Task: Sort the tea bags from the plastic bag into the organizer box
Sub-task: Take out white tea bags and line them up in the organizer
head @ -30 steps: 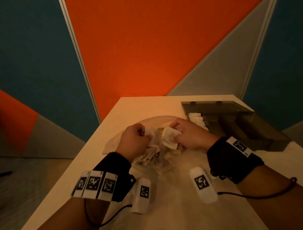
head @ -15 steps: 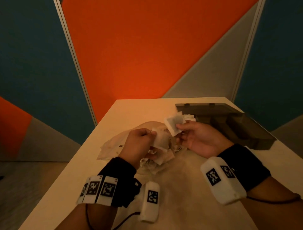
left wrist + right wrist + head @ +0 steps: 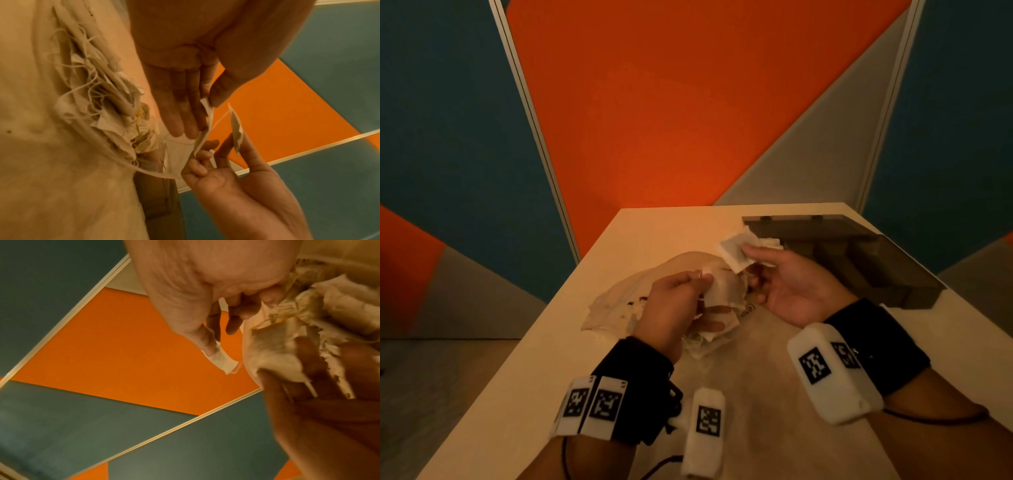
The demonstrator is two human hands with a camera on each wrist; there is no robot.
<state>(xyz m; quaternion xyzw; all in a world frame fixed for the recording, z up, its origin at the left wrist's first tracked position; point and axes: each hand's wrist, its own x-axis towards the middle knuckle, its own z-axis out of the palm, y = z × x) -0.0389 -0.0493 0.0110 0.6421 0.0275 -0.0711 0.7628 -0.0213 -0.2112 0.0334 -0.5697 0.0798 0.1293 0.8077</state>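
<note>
Two tea bags held: right hand (image 3: 787,284) pinches one (image 3: 736,250), left hand (image 3: 674,308) another (image 3: 719,287); organizer box (image 3: 859,260) contents unclear.

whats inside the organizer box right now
A few white tea bags show in the near-left compartment of the organizer box. The right hand covers part of it; the other compartments look dark.

Two hands (image 3: 736,294), one organizer box (image 3: 866,260), one plastic bag (image 3: 619,305), many tea bags (image 3: 717,308).

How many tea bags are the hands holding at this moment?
2. One tea bag is pinched in the right hand, raised near the organizer box. The other tea bag is pinched in the left hand above the plastic bag; more lie inside.
</note>
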